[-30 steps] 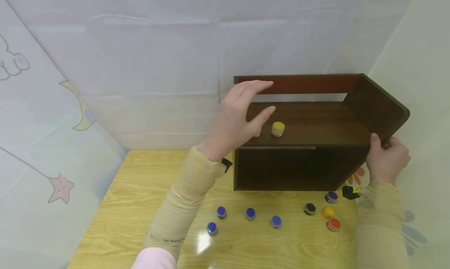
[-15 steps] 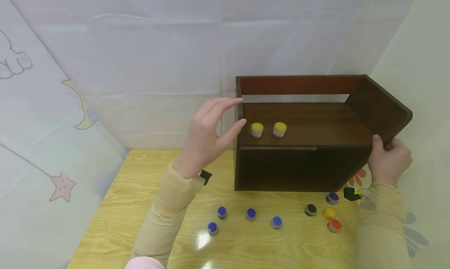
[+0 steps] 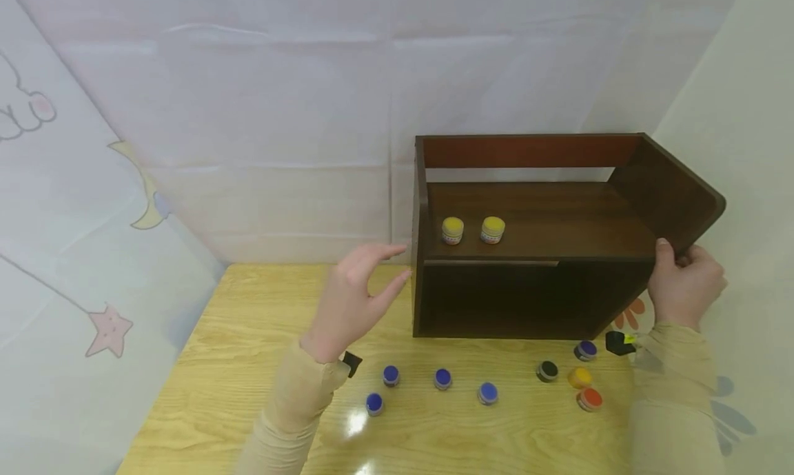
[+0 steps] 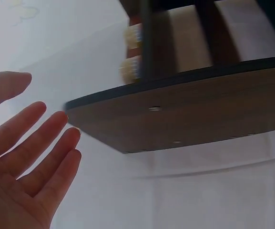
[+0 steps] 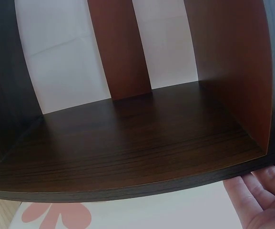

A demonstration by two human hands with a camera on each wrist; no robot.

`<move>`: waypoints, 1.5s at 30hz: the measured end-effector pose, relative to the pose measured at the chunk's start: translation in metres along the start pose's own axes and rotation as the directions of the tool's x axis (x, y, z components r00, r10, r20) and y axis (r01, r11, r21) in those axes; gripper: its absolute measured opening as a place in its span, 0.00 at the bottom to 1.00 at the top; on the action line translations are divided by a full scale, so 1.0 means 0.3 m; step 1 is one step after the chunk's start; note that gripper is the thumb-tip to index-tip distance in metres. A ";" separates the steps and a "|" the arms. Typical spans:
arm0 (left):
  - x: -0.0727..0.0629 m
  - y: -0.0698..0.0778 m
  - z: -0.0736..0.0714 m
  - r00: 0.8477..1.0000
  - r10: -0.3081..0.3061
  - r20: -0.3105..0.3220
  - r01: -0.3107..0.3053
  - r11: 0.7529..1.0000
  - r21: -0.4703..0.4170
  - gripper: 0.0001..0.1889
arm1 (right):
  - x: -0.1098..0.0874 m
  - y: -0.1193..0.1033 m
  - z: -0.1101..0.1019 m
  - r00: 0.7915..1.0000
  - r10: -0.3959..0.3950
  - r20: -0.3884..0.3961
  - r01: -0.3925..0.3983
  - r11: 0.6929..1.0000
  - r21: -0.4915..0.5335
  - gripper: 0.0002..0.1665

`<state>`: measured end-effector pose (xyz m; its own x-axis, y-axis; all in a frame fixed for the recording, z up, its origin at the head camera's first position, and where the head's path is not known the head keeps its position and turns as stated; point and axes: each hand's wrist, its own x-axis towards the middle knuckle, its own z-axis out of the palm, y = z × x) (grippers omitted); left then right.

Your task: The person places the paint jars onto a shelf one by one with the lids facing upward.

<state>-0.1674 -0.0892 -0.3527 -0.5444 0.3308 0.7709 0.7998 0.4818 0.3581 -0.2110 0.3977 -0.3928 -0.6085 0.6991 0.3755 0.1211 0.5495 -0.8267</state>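
Observation:
A dark brown wooden shelf stands at the back right of the table. Two small paint jars with yellow lids, a left one and a right one, sit side by side on its upper board. To the left of the shelf, my left hand hovers with nothing in it. Its fingers look spread and relaxed in the left wrist view. My right hand grips the shelf's right side panel at the front edge, thumb in front and fingers behind. Below the upper board, the lower compartment is dark inside.
Several blue-lidded jars stand on the wooden table in front of the shelf. Toward the right are jars with black, purple, orange and red lids. Walls covered in pale sheets rise behind.
My left hand has moved away from the yellow-lidded jars, leftward off the upper board and then down beside the shelf. The right hand keeps its grip on the side panel.

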 end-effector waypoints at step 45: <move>-0.759 -0.097 0.227 0.710 -0.502 0.494 0.463 0.861 0.211 0.18 | 0.003 -0.001 0.004 1.000 -0.005 -0.019 0.005 1.000 -0.002 0.19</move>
<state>-0.0841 -0.1233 -0.5745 -0.9131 0.3934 0.1071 0.3834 0.7390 0.5539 -0.2126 0.3976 -0.3929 -0.5938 0.7051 0.3875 0.1194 0.5535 -0.8242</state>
